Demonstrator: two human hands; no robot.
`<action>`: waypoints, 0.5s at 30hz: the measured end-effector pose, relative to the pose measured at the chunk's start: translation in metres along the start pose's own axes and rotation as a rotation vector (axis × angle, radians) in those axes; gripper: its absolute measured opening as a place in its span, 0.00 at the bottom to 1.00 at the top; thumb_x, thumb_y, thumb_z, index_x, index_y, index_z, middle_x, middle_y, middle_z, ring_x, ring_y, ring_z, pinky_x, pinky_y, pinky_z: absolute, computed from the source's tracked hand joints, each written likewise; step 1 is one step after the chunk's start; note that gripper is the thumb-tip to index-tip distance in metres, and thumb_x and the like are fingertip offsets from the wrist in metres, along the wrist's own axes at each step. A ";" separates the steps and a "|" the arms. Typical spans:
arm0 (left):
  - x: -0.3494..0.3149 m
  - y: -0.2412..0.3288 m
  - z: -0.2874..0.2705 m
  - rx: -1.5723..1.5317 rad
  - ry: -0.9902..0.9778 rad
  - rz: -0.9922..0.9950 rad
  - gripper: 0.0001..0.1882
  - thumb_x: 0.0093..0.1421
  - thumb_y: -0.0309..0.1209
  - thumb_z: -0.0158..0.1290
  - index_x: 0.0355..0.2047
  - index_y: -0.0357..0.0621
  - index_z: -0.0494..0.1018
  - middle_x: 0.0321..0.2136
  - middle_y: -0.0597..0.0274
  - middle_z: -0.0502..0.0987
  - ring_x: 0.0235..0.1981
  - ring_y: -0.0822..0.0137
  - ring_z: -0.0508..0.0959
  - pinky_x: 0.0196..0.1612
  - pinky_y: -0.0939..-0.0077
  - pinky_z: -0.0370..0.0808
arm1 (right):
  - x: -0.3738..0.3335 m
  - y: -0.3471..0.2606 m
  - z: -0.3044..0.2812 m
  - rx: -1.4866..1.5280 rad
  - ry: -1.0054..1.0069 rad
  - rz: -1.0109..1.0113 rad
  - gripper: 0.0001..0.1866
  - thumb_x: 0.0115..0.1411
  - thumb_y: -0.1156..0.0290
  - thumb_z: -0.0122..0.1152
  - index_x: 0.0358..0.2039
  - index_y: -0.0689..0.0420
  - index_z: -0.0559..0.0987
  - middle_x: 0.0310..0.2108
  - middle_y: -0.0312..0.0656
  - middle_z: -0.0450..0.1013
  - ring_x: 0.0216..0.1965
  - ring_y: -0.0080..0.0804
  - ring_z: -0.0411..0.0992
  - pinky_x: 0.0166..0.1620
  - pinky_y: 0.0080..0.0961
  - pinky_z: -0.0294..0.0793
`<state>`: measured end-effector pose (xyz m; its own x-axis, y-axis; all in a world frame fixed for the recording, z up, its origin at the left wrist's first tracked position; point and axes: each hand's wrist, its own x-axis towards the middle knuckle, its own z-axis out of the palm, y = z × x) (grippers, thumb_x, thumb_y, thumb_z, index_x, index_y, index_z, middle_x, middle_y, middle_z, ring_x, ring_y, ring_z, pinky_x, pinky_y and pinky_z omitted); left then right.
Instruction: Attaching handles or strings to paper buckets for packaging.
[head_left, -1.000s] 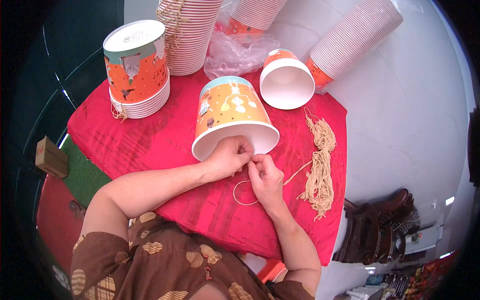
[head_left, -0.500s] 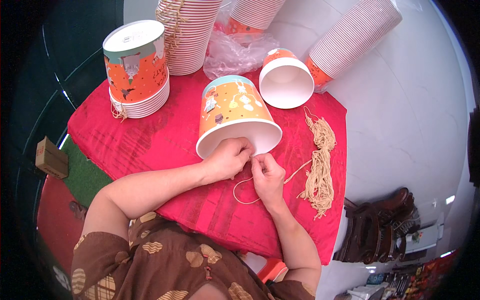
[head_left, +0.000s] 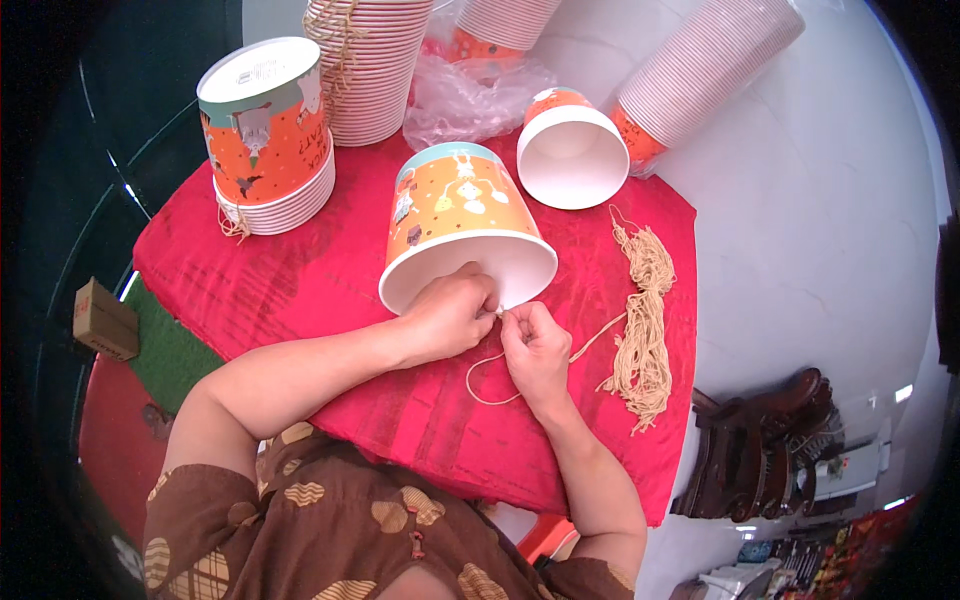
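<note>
Likely a home: carved wooden furniture (head_left: 735, 455)

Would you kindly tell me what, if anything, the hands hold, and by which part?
The left hand holds the nearest tub by its near rim; the right hand pinches cord there, exact spot hidden.

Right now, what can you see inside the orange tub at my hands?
Inside the orange tub, white inner wall shows. The left hand covers part of the opening, so what lies behind it is hidden; the tub's bottom cannot be made out.
</note>
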<state>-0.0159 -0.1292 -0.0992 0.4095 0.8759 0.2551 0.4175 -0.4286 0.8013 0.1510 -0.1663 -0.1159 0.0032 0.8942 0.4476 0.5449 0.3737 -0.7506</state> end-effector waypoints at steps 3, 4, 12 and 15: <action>0.000 -0.002 0.001 0.003 -0.009 0.013 0.04 0.53 0.24 0.54 0.26 0.36 0.72 0.34 0.46 0.73 0.36 0.44 0.76 0.39 0.54 0.72 | -0.001 -0.002 0.001 -0.019 0.002 -0.025 0.03 0.59 0.80 0.61 0.29 0.62 0.76 0.15 0.31 0.67 0.17 0.13 0.61 0.21 0.19 0.61; 0.001 -0.004 0.001 0.006 -0.012 0.017 0.04 0.52 0.24 0.54 0.26 0.36 0.72 0.34 0.46 0.73 0.36 0.44 0.76 0.39 0.54 0.72 | -0.001 -0.002 0.002 -0.026 0.008 -0.046 0.02 0.58 0.80 0.61 0.29 0.62 0.76 0.14 0.32 0.66 0.17 0.13 0.60 0.21 0.19 0.61; 0.000 -0.003 0.002 0.023 -0.004 0.048 0.03 0.52 0.24 0.53 0.26 0.36 0.71 0.34 0.46 0.74 0.35 0.43 0.76 0.38 0.53 0.72 | -0.001 -0.006 0.000 -0.186 -0.023 -0.108 0.06 0.55 0.81 0.61 0.31 0.59 0.73 0.18 0.47 0.71 0.18 0.39 0.74 0.22 0.34 0.71; -0.001 -0.004 0.002 0.015 0.002 0.043 0.03 0.52 0.24 0.54 0.26 0.36 0.72 0.34 0.46 0.74 0.35 0.44 0.76 0.38 0.54 0.72 | 0.001 -0.007 -0.001 -0.233 -0.024 -0.178 0.05 0.54 0.81 0.61 0.30 0.59 0.74 0.19 0.48 0.72 0.20 0.42 0.75 0.23 0.36 0.72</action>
<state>-0.0157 -0.1288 -0.1035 0.4255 0.8569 0.2909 0.4118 -0.4696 0.7810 0.1480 -0.1682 -0.1099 -0.1280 0.8260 0.5490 0.7128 0.4615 -0.5281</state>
